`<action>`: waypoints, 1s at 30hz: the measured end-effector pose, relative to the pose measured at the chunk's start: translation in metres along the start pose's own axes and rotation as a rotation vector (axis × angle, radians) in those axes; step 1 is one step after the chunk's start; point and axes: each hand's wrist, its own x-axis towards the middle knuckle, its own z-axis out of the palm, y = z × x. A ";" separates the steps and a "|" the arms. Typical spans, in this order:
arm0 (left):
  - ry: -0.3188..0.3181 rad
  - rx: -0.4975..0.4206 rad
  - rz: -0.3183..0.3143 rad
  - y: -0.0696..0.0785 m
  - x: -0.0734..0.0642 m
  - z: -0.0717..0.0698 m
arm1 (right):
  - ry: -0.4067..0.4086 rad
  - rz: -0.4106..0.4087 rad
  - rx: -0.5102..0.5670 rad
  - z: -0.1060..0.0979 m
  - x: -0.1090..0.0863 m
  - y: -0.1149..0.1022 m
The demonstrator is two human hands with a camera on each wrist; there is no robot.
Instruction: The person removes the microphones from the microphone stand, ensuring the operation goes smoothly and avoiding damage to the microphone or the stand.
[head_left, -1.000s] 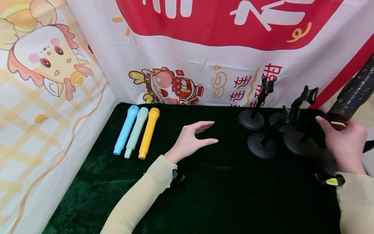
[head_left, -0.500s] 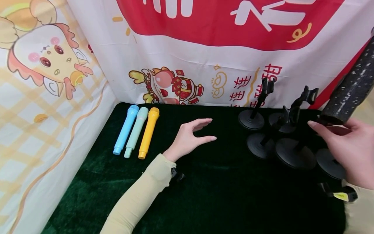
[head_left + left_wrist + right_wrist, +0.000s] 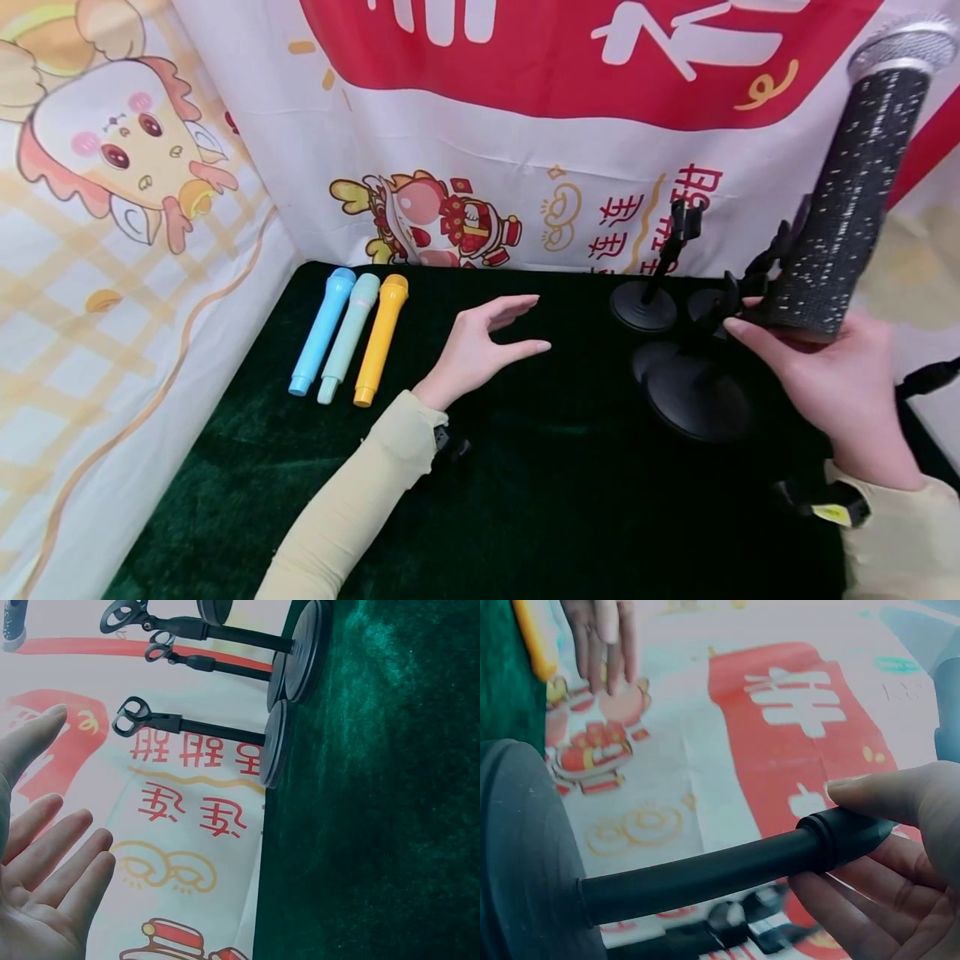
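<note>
My right hand pinches the upper stem of a black desktop microphone stand between thumb and fingers. A black, silver-flecked microphone with a silver mesh head leans to the upper right in that stand's top. The held stand's round base overlaps another base behind it; whether it touches the table cannot be told. My left hand hovers over the middle of the table, thumb and fingers apart and holding nothing. In the left wrist view, its fingers point away from a nearby black stand.
On the left, blue, mint and yellow microphones lie side by side on the green velvet tabletop. Another black stand stands by the printed back cloth. A black clip shows at the right edge.
My right hand has carried the stand and microphone leftward from the right edge, bringing the microphone's mesh head into view. My left hand has shifted slightly up and left.
</note>
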 end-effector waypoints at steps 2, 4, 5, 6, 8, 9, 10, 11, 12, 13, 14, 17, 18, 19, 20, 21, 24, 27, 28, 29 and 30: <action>0.000 -0.002 0.001 0.001 0.000 -0.001 | -0.012 -0.002 0.033 0.009 -0.001 0.000; 0.002 -0.003 0.000 0.002 -0.001 -0.002 | -0.029 0.004 0.060 0.018 -0.002 0.000; 0.002 -0.004 -0.001 0.002 -0.001 -0.002 | -0.040 0.009 0.068 0.023 -0.003 0.000; 0.003 -0.004 0.000 0.002 -0.001 -0.002 | -0.049 0.010 0.071 0.028 -0.003 0.000; 0.006 -0.008 0.001 0.002 -0.001 -0.003 | -0.068 -0.006 0.083 0.039 -0.004 0.000; 0.009 -0.008 0.005 0.002 -0.001 -0.003 | -0.077 -0.017 0.090 0.045 -0.003 0.000; 0.012 -0.009 0.008 0.002 -0.001 -0.004 | -0.085 -0.031 0.094 0.051 -0.003 0.000; 0.016 -0.010 0.010 0.002 -0.001 -0.004 | -0.096 -0.043 0.102 0.058 -0.003 -0.001; 0.019 -0.012 0.012 0.002 -0.001 -0.004 | -0.106 -0.054 0.109 0.065 -0.002 -0.002; 0.022 -0.012 0.014 0.001 -0.001 -0.004 | -0.116 -0.063 0.114 0.072 -0.003 -0.004; 0.023 -0.016 0.016 0.001 -0.001 -0.004 | -0.125 -0.067 0.122 0.078 -0.003 -0.006; 0.022 -0.022 0.017 0.002 -0.001 -0.004 | -0.150 -0.064 0.149 0.094 -0.004 -0.013; 0.021 -0.022 0.017 0.003 -0.001 -0.004 | -0.156 -0.061 0.155 0.099 -0.005 -0.015; 0.021 -0.022 0.015 0.003 -0.001 -0.004 | -0.164 -0.057 0.163 0.103 -0.005 -0.016; 0.022 -0.024 0.010 0.004 0.000 -0.004 | -0.171 -0.053 0.172 0.107 -0.005 -0.017; 0.024 -0.021 0.005 0.004 0.000 -0.004 | -0.180 -0.052 0.182 0.110 -0.004 -0.017; 0.031 -0.015 0.010 0.006 0.000 -0.005 | -0.203 -0.056 0.207 0.120 -0.002 -0.018; 0.038 -0.004 0.017 0.008 0.001 -0.006 | -0.222 -0.059 0.228 0.128 0.001 -0.018; 0.039 -0.001 0.019 0.009 0.001 -0.006 | -0.227 -0.060 0.232 0.130 0.002 -0.018; 0.039 0.001 0.019 0.009 0.001 -0.006 | -0.233 -0.061 0.234 0.132 0.003 -0.018; 0.038 0.005 0.017 0.009 0.001 -0.006 | -0.236 -0.060 0.239 0.134 0.004 -0.018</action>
